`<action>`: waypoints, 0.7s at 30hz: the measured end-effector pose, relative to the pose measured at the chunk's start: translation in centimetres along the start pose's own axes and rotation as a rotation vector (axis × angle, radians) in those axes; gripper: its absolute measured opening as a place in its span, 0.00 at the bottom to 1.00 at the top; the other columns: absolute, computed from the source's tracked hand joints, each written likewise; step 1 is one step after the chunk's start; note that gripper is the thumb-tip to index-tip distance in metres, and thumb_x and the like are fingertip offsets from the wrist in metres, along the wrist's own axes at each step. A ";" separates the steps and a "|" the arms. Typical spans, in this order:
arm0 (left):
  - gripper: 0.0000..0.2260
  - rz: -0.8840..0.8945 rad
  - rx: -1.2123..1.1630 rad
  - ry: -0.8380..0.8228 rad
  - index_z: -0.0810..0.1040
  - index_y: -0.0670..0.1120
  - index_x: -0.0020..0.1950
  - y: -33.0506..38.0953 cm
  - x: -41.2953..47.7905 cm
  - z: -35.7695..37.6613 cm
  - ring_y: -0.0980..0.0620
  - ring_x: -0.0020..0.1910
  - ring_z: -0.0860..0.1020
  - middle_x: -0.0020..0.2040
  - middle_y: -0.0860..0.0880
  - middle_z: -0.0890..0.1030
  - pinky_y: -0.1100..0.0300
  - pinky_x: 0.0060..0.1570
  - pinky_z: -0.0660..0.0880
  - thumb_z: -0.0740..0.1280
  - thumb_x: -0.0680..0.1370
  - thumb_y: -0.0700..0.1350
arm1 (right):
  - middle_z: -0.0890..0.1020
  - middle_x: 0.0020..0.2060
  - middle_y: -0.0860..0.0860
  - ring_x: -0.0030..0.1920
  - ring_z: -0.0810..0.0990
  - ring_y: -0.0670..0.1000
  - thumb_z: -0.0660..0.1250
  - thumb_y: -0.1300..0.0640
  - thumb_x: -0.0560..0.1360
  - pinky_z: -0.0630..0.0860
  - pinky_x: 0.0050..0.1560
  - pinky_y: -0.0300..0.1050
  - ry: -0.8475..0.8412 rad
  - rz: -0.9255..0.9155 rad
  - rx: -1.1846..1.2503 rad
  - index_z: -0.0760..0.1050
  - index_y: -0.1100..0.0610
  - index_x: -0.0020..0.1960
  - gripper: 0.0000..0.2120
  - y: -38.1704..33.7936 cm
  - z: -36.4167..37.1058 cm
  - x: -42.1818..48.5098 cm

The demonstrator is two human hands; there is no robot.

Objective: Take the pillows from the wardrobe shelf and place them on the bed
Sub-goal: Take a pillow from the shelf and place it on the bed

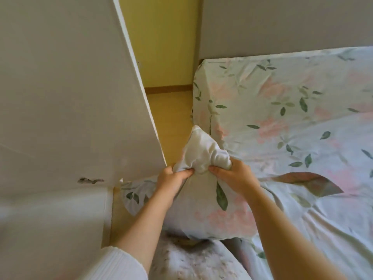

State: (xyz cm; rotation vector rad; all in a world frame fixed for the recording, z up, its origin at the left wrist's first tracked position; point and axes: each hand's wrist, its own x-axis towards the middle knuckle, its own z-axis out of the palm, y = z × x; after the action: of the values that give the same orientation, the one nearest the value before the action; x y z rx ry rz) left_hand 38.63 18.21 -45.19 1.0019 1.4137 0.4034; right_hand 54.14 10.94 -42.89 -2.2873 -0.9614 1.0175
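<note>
Right at the near left corner of the bed (282, 110), both hands are closed on the same pillow (203, 201). The left hand (171, 178) pinches a fold of cloth between thumb and curled fingers, and the right hand (234, 174) grips just beside it, so that the two nearly meet. Between and above them the bunched white end (201, 150) of the pillow stands up in a crumpled peak. The rest of the pillow, in a floral case with pink blooms and green leaves, runs down towards the person and lies against the bed's near edge. The bed carries a sheet of the same pattern, creased and loose, and where the pillowcase ends and the sheet begins on the right is hard to tell.

A white wardrobe door (70, 87) stands open on the left, its thin edge slanting down to a point just beside the left hand. Beyond it, between door and bed, a strip of wooden floor (169, 118) leads to a yellow wall (161, 41). A ribbed white sleeve (119, 263) covers the left upper arm at the bottom edge, and a second patterned cushion or cover (191, 259), blurred, sits below the pillow.
</note>
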 end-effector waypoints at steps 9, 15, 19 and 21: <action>0.09 0.139 0.020 -0.154 0.77 0.51 0.37 6.1 1.7 9.0 0.46 0.45 0.80 0.41 0.49 0.82 0.53 0.48 0.77 0.76 0.65 0.43 | 0.82 0.43 0.51 0.45 0.80 0.55 0.68 0.40 0.68 0.78 0.49 0.54 0.208 0.055 0.131 0.76 0.53 0.52 0.20 2.6 -8.3 1.7; 0.08 0.233 -0.011 -0.243 0.78 0.49 0.37 13.4 2.5 16.7 0.48 0.42 0.79 0.38 0.51 0.81 0.57 0.45 0.76 0.73 0.69 0.37 | 0.83 0.43 0.52 0.44 0.80 0.55 0.68 0.42 0.69 0.79 0.48 0.54 0.328 0.001 0.162 0.77 0.52 0.52 0.17 3.1 -17.2 5.4; 0.09 0.326 -0.040 -0.253 0.79 0.49 0.38 18.0 3.5 19.7 0.50 0.41 0.79 0.38 0.51 0.81 0.60 0.41 0.75 0.72 0.69 0.36 | 0.81 0.38 0.48 0.42 0.80 0.53 0.67 0.41 0.68 0.78 0.42 0.50 0.395 -0.055 0.167 0.77 0.50 0.49 0.16 2.0 -21.6 8.1; 0.09 0.402 -0.025 -0.239 0.78 0.51 0.37 20.4 4.0 20.7 0.51 0.41 0.79 0.39 0.52 0.81 0.58 0.44 0.75 0.73 0.69 0.37 | 0.78 0.34 0.44 0.40 0.78 0.51 0.67 0.41 0.69 0.74 0.38 0.46 0.437 -0.074 0.173 0.75 0.49 0.47 0.14 1.1 -23.5 9.0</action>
State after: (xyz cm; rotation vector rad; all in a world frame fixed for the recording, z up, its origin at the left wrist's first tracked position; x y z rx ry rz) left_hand 65.08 25.68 -34.97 1.2729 0.9896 0.5725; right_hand 77.14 14.11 -33.02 -2.1812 -0.7365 0.5118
